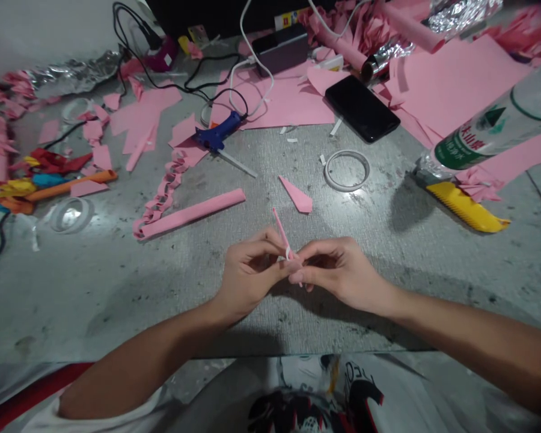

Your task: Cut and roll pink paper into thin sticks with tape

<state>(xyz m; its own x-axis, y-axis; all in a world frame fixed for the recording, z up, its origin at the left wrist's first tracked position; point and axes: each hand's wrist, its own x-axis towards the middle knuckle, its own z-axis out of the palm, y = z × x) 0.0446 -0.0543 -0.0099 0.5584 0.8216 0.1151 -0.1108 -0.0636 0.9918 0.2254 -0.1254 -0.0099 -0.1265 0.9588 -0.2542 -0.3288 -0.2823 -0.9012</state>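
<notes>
Near the table's front edge, my left hand (pixel 251 270) and my right hand (pixel 346 272) meet, both pinching a narrow folded pink paper piece (pixel 280 227). Its thin tip points up and away between the fingers, and a white strip, apparently tape, lies around its middle. The fingers hide most of its lower end. Just beyond lies a kite-shaped pink paper piece (pixel 297 196). A rolled pink paper tube (pixel 193 213) is left of my hands, with a pink paper chain (pixel 165 191) beside it. To the right lies a white tape roll (pixel 347 171).
A blue glue gun (pixel 220 131) with a clear stick rests behind. A black phone (pixel 363 108), a leaning water bottle (pixel 487 126) and a yellow serrated cutter (pixel 467 207) occupy the right. Cables (pixel 189 87) and pink paper sheets (pixel 460 84) cover the back; another tape roll (pixel 71 215) is left.
</notes>
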